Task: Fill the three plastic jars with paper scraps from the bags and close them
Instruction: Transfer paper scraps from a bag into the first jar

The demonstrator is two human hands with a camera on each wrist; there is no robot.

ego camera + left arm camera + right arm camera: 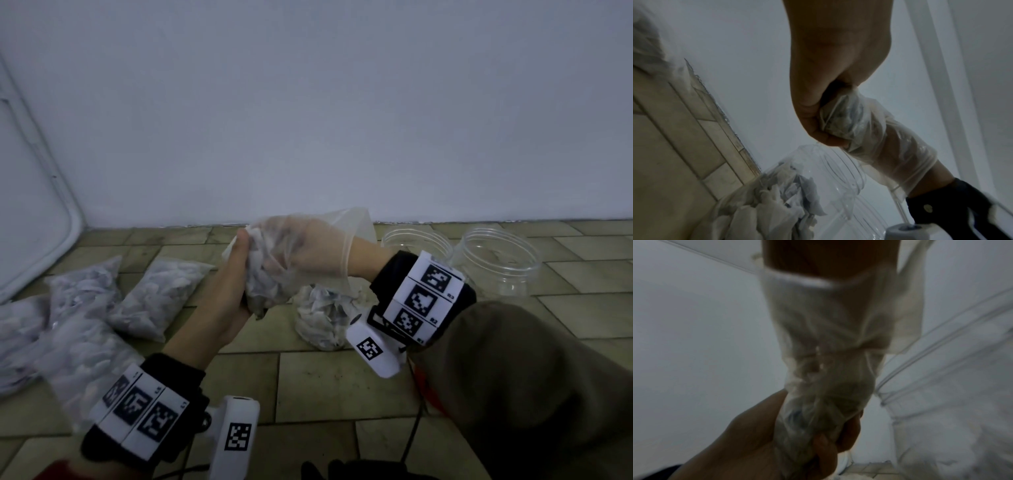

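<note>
Floor: tiled, and it carries everything; any scrap dropped here has to be picked up again.
Full bags: several sealed bags of scraps lie in a heap at the left, well apart from the jars.
Empty jars: two clear ones stand open by the wall at the right; the near one could be knocked over by the right forearm, which hangs just beside it.
Filled jar: it sits under the hands, heaped with paper, no lid on it in view; I judge an overfull heap may keep a lid from seating.
Held bag: raised above the filled jar, its mouth around the right wrist.
Right hand: it is inside the bag, but whether its fingers are closed on scraps I cannot tell; pulling out fast may scatter paper.
Left hand: fingers curled round the bag's lower end, squeezing it; a slack hold would let the bag slide off.
</note>
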